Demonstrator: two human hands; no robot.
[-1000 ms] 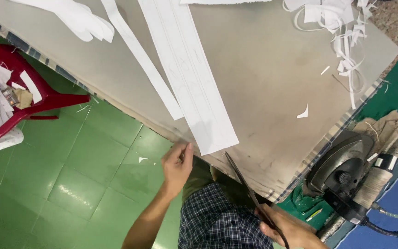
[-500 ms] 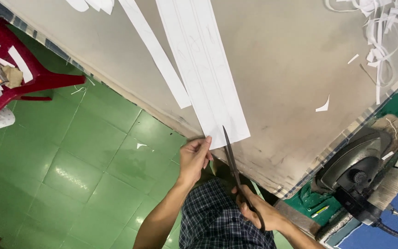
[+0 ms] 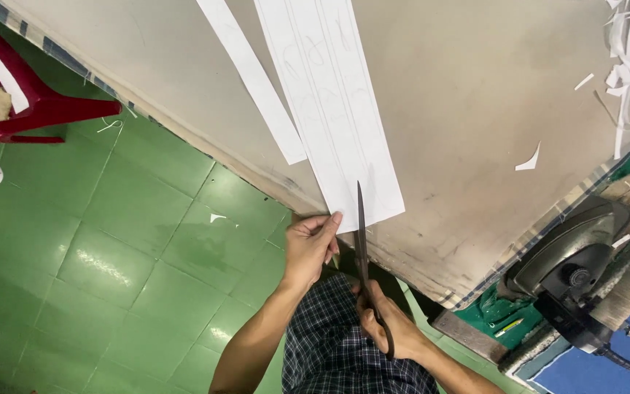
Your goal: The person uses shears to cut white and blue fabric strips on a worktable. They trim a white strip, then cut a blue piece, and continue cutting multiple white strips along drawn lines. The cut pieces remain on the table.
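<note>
Two hands worked at the near edge of a grey bench point(image 3: 475, 95). A wide white paper strip point(image 3: 337, 109) lay flat, its end reaching that edge. The left hand point(image 3: 309, 248) pinched the strip's near corner. The right hand point(image 3: 388, 325), closed around dark scissors point(image 3: 362, 248), held the blades over the strip's end. A narrower strip point(image 3: 253, 73) lay just beside it; bare bench stretched to the right.

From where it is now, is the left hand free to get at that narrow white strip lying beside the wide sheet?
Probably yes. The left hand pinches the near edge of the wide sheet; the narrow strip lies just left of it on bare table, nothing between. It would have to let go first.
</note>
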